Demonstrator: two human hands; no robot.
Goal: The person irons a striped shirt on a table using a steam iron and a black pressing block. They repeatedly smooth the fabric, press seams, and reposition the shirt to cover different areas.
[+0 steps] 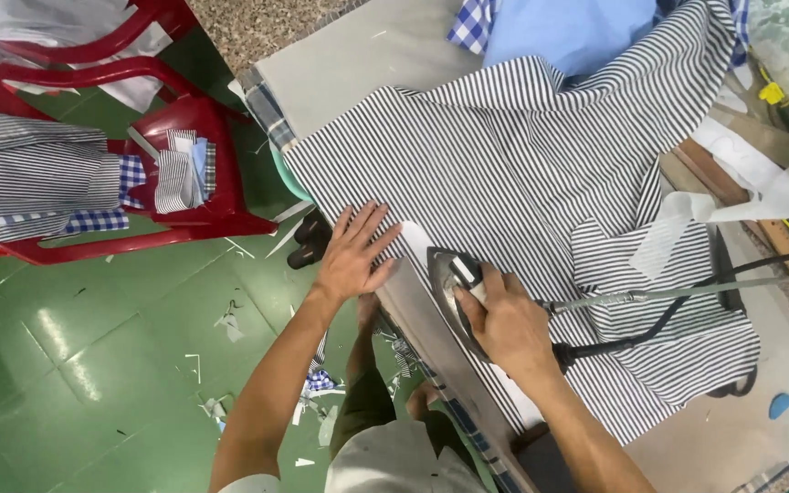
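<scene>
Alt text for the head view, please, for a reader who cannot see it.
A person's right hand grips an iron on a black-and-white striped shirt spread over a padded table, while the left hand lies flat on the fabric. Red plastic chairs hold folded cloth pieces on a green floor.

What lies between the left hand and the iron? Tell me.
In the head view, only striped fabric and its white folded edge lie between the left hand and the iron.
</scene>
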